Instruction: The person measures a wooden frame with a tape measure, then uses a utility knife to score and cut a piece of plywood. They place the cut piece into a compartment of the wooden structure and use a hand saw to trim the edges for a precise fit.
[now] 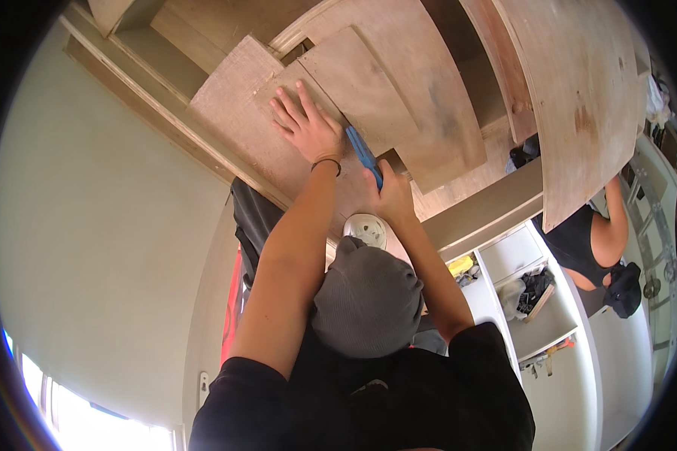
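Note:
My left hand [308,131] lies flat on a thin wooden board [278,89], its fingers spread and pressing on the surface. A dark, straight line runs along the board's right side, beside a second plywood piece [365,90]. Close to the right of that hand, my right hand [393,194] is wrapped round a slim blue tool [362,150] that looks like a utility knife. The tool's tip points up along the dark line, and its blade is too small to make out. Below the hands sits a round white object [366,229], partly covered by my head.
Large curved plywood panels [579,90] stand to the right. A pale wall [105,203] fills the left. White shelving [549,319] holding bags and tools is at lower right. Beyond it, another person [579,244] in a black top has an arm raised near a metal ladder [658,248].

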The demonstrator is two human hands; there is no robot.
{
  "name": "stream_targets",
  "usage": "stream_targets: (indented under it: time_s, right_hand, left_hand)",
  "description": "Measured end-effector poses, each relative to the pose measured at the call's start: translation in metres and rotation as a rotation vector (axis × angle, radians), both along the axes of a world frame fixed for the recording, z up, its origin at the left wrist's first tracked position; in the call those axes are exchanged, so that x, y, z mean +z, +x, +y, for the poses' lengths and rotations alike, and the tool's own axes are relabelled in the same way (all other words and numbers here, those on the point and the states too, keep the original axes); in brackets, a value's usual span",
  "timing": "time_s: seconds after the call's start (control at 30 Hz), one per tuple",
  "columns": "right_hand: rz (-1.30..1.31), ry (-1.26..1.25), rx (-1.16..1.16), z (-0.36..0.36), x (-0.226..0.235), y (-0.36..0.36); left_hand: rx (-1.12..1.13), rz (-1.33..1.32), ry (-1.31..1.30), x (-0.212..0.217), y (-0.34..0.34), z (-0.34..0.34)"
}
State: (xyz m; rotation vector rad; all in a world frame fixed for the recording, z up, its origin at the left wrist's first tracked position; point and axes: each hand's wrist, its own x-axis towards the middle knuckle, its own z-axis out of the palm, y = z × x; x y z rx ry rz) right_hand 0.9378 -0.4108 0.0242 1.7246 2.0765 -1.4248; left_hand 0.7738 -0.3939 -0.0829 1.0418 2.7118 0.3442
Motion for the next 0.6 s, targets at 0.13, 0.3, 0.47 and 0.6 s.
stream_targets:
  time_s: [0.13,0.3,0.47,0.6]
  right_hand:
    - [-0.029,0.022,-0.045,-0.044,0.073,0.058]
    - [-0.082,-0.086,-0.057,-0.037,0.143,0.072]
    - [-0.043,-0.049,-0.034,0.007,-0.014,-0.013]
    - [-0.044,0.136,0.0,-0.031,0.091,0.043]
  left_hand:
    - [-0.018,-0.002,0.019,0.002,-0.001,0.0]
    - [-0.018,0.0,-0.008,0.001,-0.002,0.001]
    - [-0.012,0.045,-0.018,-0.003,-0.001,0.001]
    - [-0.015,0.023,0.023,0.001,-0.002,0.002]
